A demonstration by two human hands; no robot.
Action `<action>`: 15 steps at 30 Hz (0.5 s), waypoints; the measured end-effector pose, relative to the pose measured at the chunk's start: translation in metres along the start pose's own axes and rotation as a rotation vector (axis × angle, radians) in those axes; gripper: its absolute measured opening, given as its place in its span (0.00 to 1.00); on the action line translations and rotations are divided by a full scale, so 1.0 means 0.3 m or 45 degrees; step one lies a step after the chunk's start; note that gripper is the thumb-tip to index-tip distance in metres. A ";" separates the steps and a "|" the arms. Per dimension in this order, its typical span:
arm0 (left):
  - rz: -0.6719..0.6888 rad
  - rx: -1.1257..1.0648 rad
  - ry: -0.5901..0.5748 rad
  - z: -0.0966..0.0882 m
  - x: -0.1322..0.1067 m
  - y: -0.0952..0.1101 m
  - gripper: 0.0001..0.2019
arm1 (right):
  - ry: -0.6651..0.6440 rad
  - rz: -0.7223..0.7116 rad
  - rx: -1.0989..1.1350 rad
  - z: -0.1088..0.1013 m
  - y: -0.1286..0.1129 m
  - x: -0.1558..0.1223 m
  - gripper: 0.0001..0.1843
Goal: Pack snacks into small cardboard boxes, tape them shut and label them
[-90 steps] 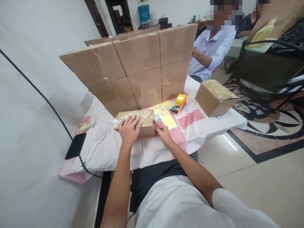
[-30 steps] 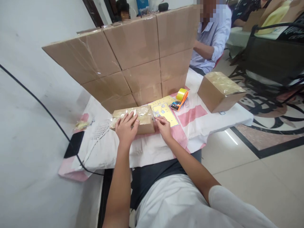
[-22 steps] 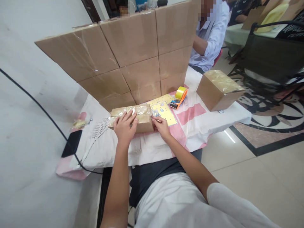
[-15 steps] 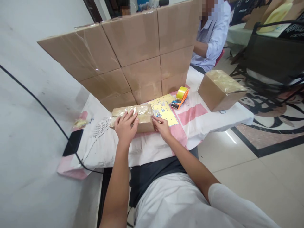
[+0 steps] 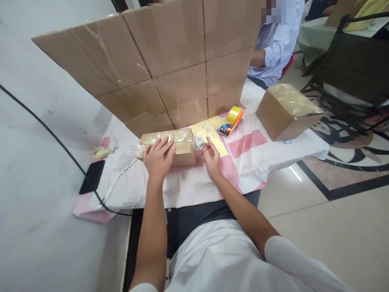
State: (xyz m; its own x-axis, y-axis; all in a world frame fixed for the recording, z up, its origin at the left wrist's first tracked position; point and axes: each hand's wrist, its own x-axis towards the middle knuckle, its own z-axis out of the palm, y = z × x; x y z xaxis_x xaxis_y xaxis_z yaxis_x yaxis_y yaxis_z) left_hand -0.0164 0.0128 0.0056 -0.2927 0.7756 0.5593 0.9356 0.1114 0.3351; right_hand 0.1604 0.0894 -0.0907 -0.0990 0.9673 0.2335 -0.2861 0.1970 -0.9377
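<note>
A low cardboard box [image 5: 182, 142] covered in clear tape lies on the cloth-covered table [image 5: 188, 190] right in front of me. My left hand [image 5: 156, 157] rests flat on its top and front with the fingers spread. My right hand [image 5: 211, 156] is at the box's right end, fingers curled and pinching at the tape edge there. A yellow sheet with small stickers [image 5: 212, 136] lies just under and behind my right hand.
A wall of stacked cardboard boxes [image 5: 170, 69] stands behind the taped box. An orange tape dispenser with yellow tape [image 5: 231, 121] lies to the right. Another taped box [image 5: 287, 111] sits at the table's right end. A person in a light shirt [image 5: 275, 44] sits beyond. A black cable [image 5: 60, 142] runs down the left wall.
My right hand has shifted slightly away from the box's right end toward the yellow sheet, and my view has tilted down a little. My left hand stays on the box.
</note>
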 end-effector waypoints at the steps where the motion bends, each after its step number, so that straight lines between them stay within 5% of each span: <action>1: 0.006 -0.004 0.011 0.002 -0.001 -0.002 0.16 | -0.067 -0.067 -0.041 -0.006 -0.003 0.002 0.45; 5: 0.048 -0.016 0.040 0.010 -0.007 -0.016 0.15 | -0.525 -0.194 -0.390 0.012 -0.009 0.044 0.72; 8: 0.093 -0.046 0.071 0.003 -0.018 -0.041 0.15 | -0.683 -0.279 -0.605 0.057 -0.027 0.089 0.85; 12: 0.204 -0.150 0.187 -0.032 -0.062 -0.067 0.16 | -0.682 -0.345 -0.704 0.072 -0.082 0.079 0.85; 15: 0.266 -0.251 0.373 -0.041 -0.143 -0.062 0.16 | -0.537 -0.357 -0.734 -0.017 -0.134 0.015 0.84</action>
State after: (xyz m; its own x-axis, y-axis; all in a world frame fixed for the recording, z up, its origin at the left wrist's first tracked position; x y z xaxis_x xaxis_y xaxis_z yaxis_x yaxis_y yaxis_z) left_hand -0.0237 -0.0303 -0.0153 -0.1712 0.5557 0.8136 0.9333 -0.1731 0.3146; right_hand 0.1764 0.0866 -0.0534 -0.4846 0.7486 0.4525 0.1763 0.5903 -0.7877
